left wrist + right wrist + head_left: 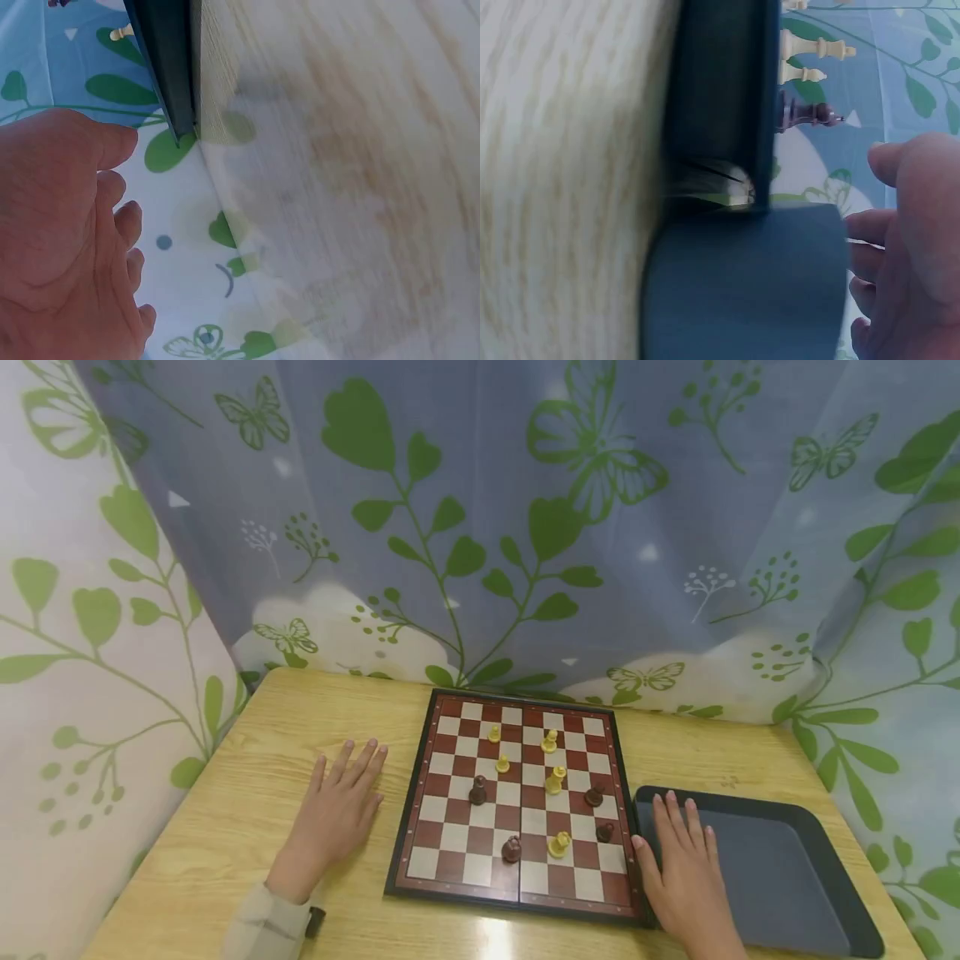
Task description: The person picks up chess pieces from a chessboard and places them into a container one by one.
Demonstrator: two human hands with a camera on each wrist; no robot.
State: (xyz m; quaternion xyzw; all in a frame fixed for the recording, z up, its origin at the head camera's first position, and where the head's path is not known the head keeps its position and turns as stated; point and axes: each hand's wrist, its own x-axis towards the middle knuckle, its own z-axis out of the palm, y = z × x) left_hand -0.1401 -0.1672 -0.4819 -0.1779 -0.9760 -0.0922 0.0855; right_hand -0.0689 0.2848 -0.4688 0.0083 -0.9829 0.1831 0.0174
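My left hand is held over the wood table, left of the chessboard, its fingers extended and nothing in them. In the left wrist view a gap shows between this hand and the tabletop. My right hand, also empty with fingers extended, is over the left edge of a dark tray, beside the board's right edge. Several yellow chess pieces stand on the board, among them a tall one and a pawn. Dark pieces include one on the left and one near the front.
The tray lies to the right of the board on the light wood table. Behind the table hangs a blue and white curtain with green leaves and butterflies, which continues along both sides.
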